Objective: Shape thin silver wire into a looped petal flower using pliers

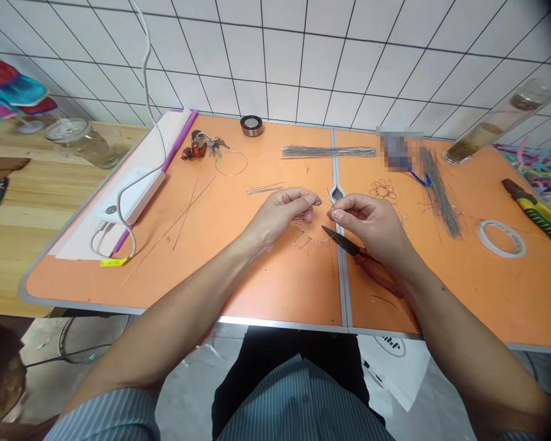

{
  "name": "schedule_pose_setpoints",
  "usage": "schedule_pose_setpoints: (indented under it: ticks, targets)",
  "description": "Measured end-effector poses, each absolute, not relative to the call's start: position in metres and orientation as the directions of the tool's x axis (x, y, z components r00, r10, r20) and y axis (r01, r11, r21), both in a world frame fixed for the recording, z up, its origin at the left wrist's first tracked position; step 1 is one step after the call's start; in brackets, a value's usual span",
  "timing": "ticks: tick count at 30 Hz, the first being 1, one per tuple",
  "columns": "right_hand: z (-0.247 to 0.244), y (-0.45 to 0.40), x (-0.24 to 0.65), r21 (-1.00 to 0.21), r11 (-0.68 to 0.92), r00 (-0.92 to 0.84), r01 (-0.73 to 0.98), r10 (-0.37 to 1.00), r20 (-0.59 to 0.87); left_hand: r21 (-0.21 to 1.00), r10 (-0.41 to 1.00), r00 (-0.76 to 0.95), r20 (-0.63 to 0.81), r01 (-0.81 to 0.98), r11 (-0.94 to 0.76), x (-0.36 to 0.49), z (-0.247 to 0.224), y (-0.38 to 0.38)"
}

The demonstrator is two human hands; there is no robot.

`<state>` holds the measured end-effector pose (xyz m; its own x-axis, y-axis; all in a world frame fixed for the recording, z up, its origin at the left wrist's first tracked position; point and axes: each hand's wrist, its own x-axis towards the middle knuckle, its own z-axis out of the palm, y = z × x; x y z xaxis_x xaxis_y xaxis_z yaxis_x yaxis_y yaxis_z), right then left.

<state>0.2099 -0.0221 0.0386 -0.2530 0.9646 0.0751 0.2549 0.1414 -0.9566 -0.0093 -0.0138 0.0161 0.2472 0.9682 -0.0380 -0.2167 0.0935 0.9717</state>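
Note:
Thin wire bent into small loops (305, 240) hangs just under my left hand (282, 211), whose thumb and fingers pinch it. My right hand (370, 222) has thumb and forefinger closed on a thin end of wire, close to the left fingertips. Below the right hand lies a tool with dark pointed jaws and red handles (344, 242), partly covered by that hand; it looks like pliers. A finished-looking wire flower shape (383, 189) rests on the orange table (280, 288) beyond my right hand.
A bundle of straight wires (328, 151) lies at the back, another (441, 193) to the right. Around stand a roll of tape (251, 125), keys (215, 146), a white tape ring (487, 239), a yellow-black cutter (537, 211), a tilted glass (496, 125) and a white power bank (131, 196).

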Motion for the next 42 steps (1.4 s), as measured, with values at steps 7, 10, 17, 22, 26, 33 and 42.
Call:
schedule_pose_setpoints:
  ticks: [7, 10, 17, 22, 26, 33, 42]
  targets:
    - [0.036, -0.021, 0.211, -0.96, 0.133, -0.234, 0.248, 0.969, 0.074, 0.965, 0.972, 0.23, -0.043, -0.241, 0.1, -0.01, 0.014, -0.013]
    - [0.035, -0.021, 0.212, -0.964, 0.117, -0.237, 0.238, 0.97, 0.059, 0.948, 0.966, 0.251, -0.061, -0.288, 0.135, -0.012, 0.012, -0.012]
    - [0.037, -0.022, 0.211, -0.976, 0.083, -0.251, 0.203, 0.968, 0.03, 0.901, 0.949, 0.307, -0.069, -0.389, 0.191, -0.012, 0.012, -0.009]
    - [0.04, -0.024, 0.21, -0.98, 0.058, -0.249, 0.192, 0.968, 0.009, 0.888, 0.942, 0.322, -0.1, -0.397, 0.23, -0.011, 0.013, -0.008]
    - [0.041, -0.025, 0.21, -0.976, 0.061, -0.25, 0.209, 0.968, 0.007, 0.892, 0.941, 0.321, -0.103, -0.388, 0.23, -0.01, 0.015, -0.008]
    - [0.044, -0.026, 0.209, -0.975, 0.035, -0.258, 0.22, 0.966, -0.024, 0.943, 0.952, 0.303, -0.055, -0.298, 0.149, -0.013, 0.013, -0.009]
    - [0.044, -0.031, 0.205, -0.979, 0.011, -0.294, 0.202, 0.954, -0.05, 0.954, 0.961, 0.264, -0.081, -0.257, 0.152, -0.01, 0.016, -0.012]
